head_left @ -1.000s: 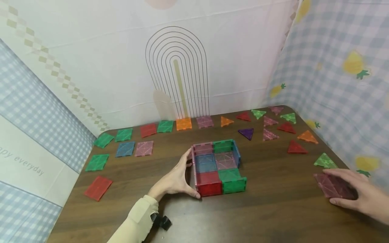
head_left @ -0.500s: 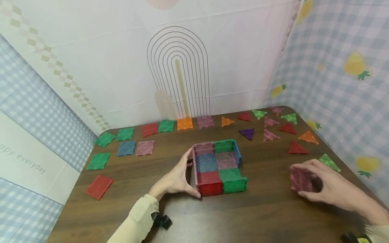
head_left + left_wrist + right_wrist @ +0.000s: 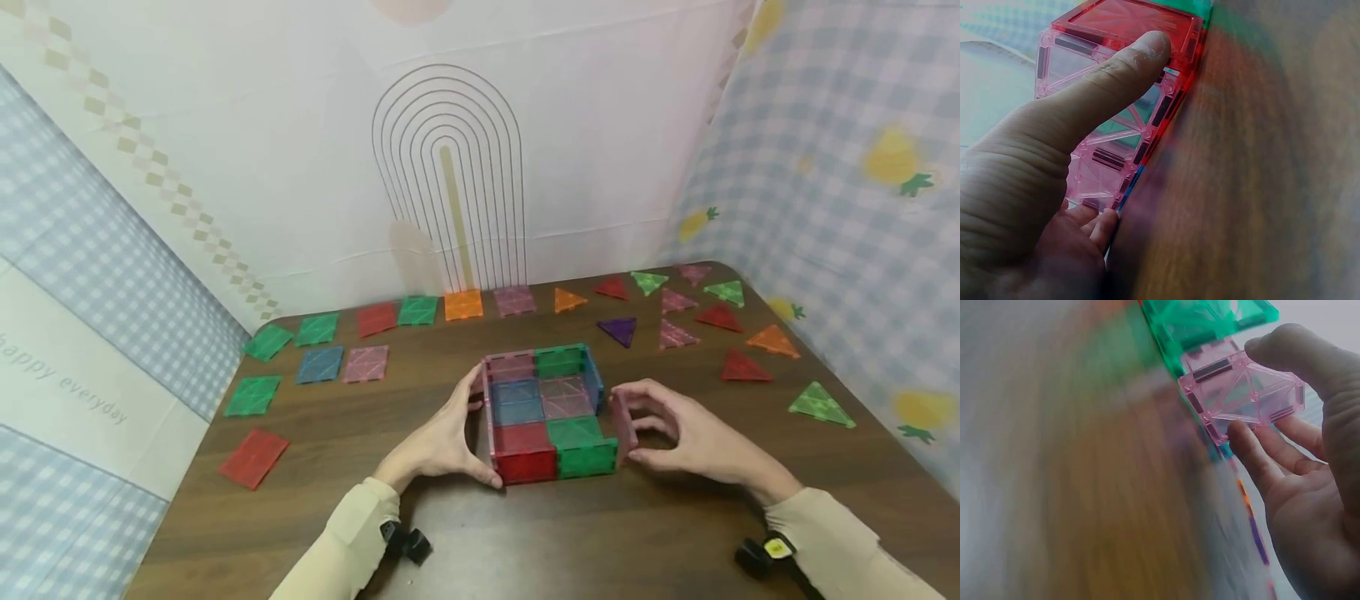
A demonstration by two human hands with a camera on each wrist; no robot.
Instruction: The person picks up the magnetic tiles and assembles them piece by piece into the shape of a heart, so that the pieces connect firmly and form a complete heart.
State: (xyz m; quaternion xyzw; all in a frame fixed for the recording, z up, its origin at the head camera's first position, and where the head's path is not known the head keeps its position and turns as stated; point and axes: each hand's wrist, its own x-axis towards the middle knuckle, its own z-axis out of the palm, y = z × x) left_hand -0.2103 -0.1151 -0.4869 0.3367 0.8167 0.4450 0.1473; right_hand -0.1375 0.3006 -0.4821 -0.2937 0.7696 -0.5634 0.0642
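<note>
A low open box of magnetic tiles (image 3: 527, 467) stands mid-table, with red, green, blue and pink panes in its floor and walls. My left hand (image 3: 442, 439) grips its left side, thumb at the front red wall and fingertips at the far end; in the left wrist view the thumb (image 3: 1116, 81) crosses the pink side wall (image 3: 1107, 134). With my right hand (image 3: 697, 435) I pinch a pink square tile (image 3: 624, 423) by its edges. It stands upright at the box's right side, close by the green front wall (image 3: 587, 459), where that side has a gap beside the blue wall (image 3: 592, 379).
Square tiles lie flat to the left and back, among them a red tile (image 3: 255, 458) and an orange tile (image 3: 463, 305). Triangle tiles, including a purple triangle (image 3: 618, 331) and a green triangle (image 3: 821, 405), lie at the back right. Fabric curtains (image 3: 330, 167) border the table.
My right hand has carried the pink tile leftward from the table's right side to the box, turning it upright. The left hand has stayed at the box's left side.
</note>
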